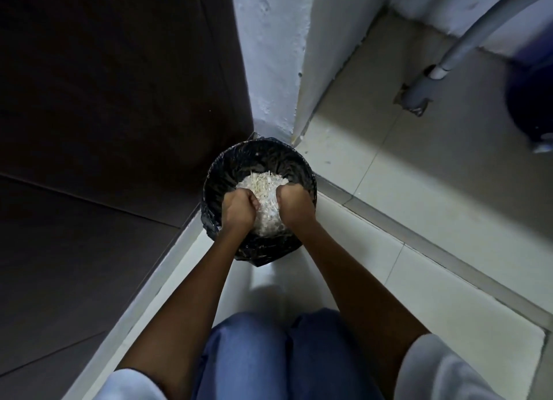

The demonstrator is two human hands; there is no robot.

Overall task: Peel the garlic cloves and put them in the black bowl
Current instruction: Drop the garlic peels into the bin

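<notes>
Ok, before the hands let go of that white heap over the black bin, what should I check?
1. The left hand cups the white heap: ok.
2. The right hand cups it from the other side: ok.
3. Heap lies within the rim of the black bin: ok.
4. The black liner covers that rim: ok.
5. Whole cloves hidden in the heap: cannot tell.

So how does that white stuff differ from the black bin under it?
The peels are white, loose and flaky; the bin is black, glossy and crinkled. The peels are clutched between the left hand and right hand; the bin stands on the floor.
</notes>
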